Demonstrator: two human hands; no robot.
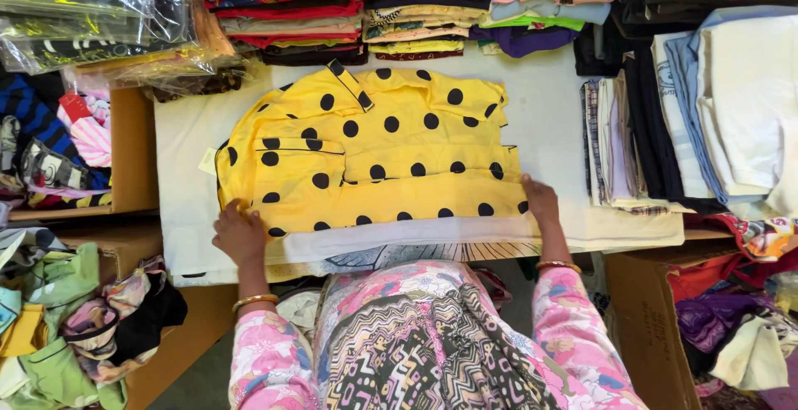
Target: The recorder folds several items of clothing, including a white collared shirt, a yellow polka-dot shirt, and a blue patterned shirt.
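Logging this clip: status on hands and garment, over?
Left hand flat on yellow dotted shirt, near corner. Right hand pressing opposite corner. Shirt folded on white table. Clothes stacks behind, none overlapping it.

yellow shirt (374, 156) | black polka dots | you've got it half-folded, flat | lying on white table (549, 102)

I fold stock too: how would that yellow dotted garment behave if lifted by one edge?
The yellow dotted garment looks like thin cloth, so probably floppy and light. Its loose folds would likely open. Both hands, left and right, press its edge.
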